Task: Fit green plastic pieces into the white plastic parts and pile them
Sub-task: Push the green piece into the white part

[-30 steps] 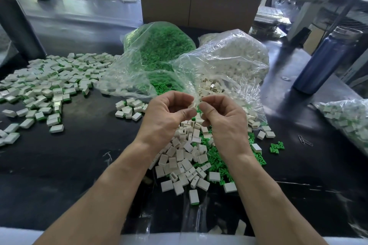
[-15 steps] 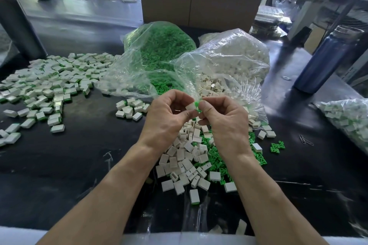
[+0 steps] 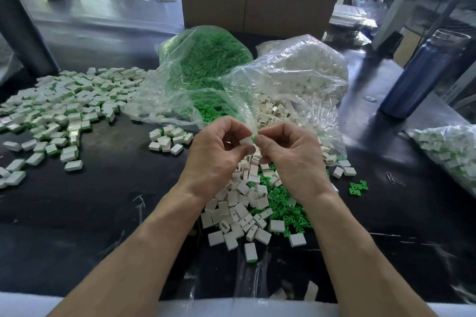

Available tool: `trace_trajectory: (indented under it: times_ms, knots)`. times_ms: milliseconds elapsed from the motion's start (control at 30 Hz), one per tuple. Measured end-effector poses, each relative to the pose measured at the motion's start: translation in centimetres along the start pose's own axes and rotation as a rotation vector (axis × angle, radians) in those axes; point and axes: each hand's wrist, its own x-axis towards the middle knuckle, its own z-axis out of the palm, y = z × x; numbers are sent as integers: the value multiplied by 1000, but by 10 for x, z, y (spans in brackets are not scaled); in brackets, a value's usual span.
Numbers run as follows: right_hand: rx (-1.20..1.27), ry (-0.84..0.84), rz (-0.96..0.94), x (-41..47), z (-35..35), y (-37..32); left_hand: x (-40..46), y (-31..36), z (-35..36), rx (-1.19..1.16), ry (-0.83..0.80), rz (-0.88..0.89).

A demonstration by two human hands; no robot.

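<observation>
Above the table's [image 3: 77,213] near middle, the left hand [image 3: 213,159] pinches one white part [image 3: 246,141] while the right hand [image 3: 291,159] pinches one green piece [image 3: 253,138] at its opening; pressing it straight in should seat it flush. Finished pieces [image 3: 64,110], too many to count, pile at the left edge; two supply bags [image 3: 296,72] sit behind.

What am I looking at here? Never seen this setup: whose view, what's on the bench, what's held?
No machine: a person works bare-handed, filmed by a camera worn on the head, looking down. The left hand pinches a white part; the right hand presses a green piece into its end. On the black bench lie a mixed heap of loose pieces under the hands, a spread of finished parts to the left, and open bags of green pieces and white parts behind.
</observation>
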Motion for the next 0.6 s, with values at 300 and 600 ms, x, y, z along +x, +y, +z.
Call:
trace_trajectory:
  times_ms: [300,600]
  knots:
    - [33,35,-59,0,-4,0,1,4,2,-288,30,-86]
    - [-58,36,-154,0,-1,2,2,2,-1,-281,-26,-179]
